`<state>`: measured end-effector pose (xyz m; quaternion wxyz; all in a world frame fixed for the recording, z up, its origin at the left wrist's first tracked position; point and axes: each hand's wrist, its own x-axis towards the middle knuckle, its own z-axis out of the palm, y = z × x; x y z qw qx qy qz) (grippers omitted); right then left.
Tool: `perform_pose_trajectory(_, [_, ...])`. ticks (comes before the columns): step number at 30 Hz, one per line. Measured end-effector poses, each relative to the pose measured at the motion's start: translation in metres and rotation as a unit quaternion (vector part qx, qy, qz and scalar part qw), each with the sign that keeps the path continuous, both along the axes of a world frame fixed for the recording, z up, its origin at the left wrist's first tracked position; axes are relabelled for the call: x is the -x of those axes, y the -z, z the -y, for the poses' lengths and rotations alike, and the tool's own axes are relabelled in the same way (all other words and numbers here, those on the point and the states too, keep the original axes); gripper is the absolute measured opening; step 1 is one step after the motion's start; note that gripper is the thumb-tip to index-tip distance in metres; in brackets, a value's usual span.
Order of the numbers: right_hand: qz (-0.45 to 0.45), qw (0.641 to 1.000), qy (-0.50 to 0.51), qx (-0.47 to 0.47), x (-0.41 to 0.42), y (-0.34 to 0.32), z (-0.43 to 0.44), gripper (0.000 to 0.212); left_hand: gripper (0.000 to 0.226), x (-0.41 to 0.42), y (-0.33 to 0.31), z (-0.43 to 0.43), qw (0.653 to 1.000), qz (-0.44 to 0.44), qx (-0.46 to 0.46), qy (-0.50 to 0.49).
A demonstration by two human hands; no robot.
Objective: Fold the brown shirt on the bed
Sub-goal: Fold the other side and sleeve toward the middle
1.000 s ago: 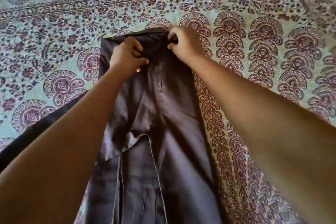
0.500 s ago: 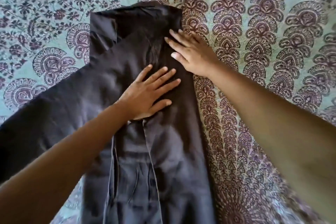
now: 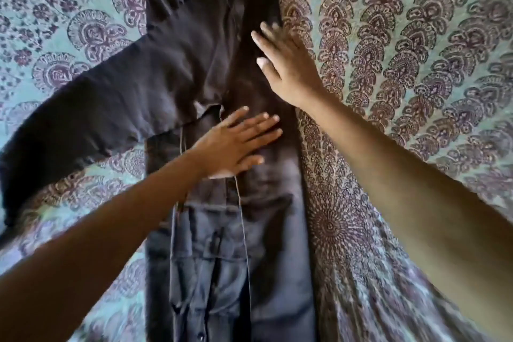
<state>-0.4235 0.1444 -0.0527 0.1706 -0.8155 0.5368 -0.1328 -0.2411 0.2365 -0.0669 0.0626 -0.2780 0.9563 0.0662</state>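
Lying lengthwise down the middle of my view, the brown shirt (image 3: 194, 69) is spread flat on the bed, its top running out of the upper edge of the frame and its hem out of the lower edge. Its right side makes one long straight edge. On the left, one sleeve (image 3: 83, 119) stretches out at a slant toward the lower left corner, resting on the cover. The cloth is dark and creased near the top and looks paler and greyer toward the bottom. There I can make out a pale seam line (image 3: 244, 230) and a button (image 3: 200, 337) close to the lower edge.

My left hand (image 3: 236, 144) lies flat on the middle of the shirt, palm down, fingers straight and slightly apart, pointing to the right. It grasps nothing; it only presses on the fabric just below where the sleeve meets the body. My right hand (image 3: 288, 69) sits a little farther up, at the shirt's right edge, also released, with fingers extended toward the upper left. Its fingertips (image 3: 268, 30) are blurred, so I cannot tell how firmly they touch the cloth; the heel of the hand is over the cover rather than the shirt. The two hands are near each other but apart.

Both bare forearms reach in from the lower corners. Under everything is the bedspread (image 3: 416, 64), pale green with dense maroon paisley and flower prints, showing on both sides of the shirt.
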Motion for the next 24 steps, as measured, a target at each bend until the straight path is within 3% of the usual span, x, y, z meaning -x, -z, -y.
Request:
perform_pose_trajectory(2, [0.078, 0.996, -0.027, -0.041, 0.005, 0.001, -0.046, 0.048, 0.059, 0.0, 0.002, 0.008, 1.0, 0.022, -0.007, -0.02])
perform_pose_trajectory(4, [0.087, 0.984, -0.056, -0.144, 0.011, 0.004, -0.079, 0.051, 0.06, 0.001, 0.005, 0.003, 0.999, 0.037, -0.003, -0.022])
perform_pose_trajectory(7, [0.007, 0.98, -0.081, -0.184, 0.014, 0.011, -0.092, 0.057, 0.062, 0.005, 0.013, -0.042, 1.0, 0.01, 0.004, -0.012])
perform_pose_trajectory(13, [-0.092, 0.974, -0.056, -0.2, 0.002, 0.009, -0.088, 0.049, 0.06, -0.006, 0.003, -0.237, 0.982, -0.002, -0.115, 0.152])
perform_pose_trajectory(17, [-0.188, 0.97, -0.043, -0.148, -0.006, 0.0, -0.102, 0.06, 0.055, -0.011, -0.003, -0.265, 0.973, 0.009, -0.146, 0.18])
perform_pose_trajectory(19, [-0.161, 0.981, -0.043, -0.104, -0.007, -0.008, -0.122, 0.059, 0.057, -0.004, -0.007, -0.242, 0.985, 0.006, -0.117, 0.127])
perform_pose_trajectory(22, [-0.009, 0.995, -0.05, -0.082, -0.005, -0.015, -0.167, 0.054, 0.059, 0.011, -0.009, -0.189, 0.999, 0.019, -0.035, 0.013])
perform_pose_trajectory(24, [0.083, 0.993, 0.0, -0.081, 0.003, -0.013, -0.201, 0.05, 0.057, 0.018, -0.009, -0.166, 0.999, 0.032, -0.017, -0.04])
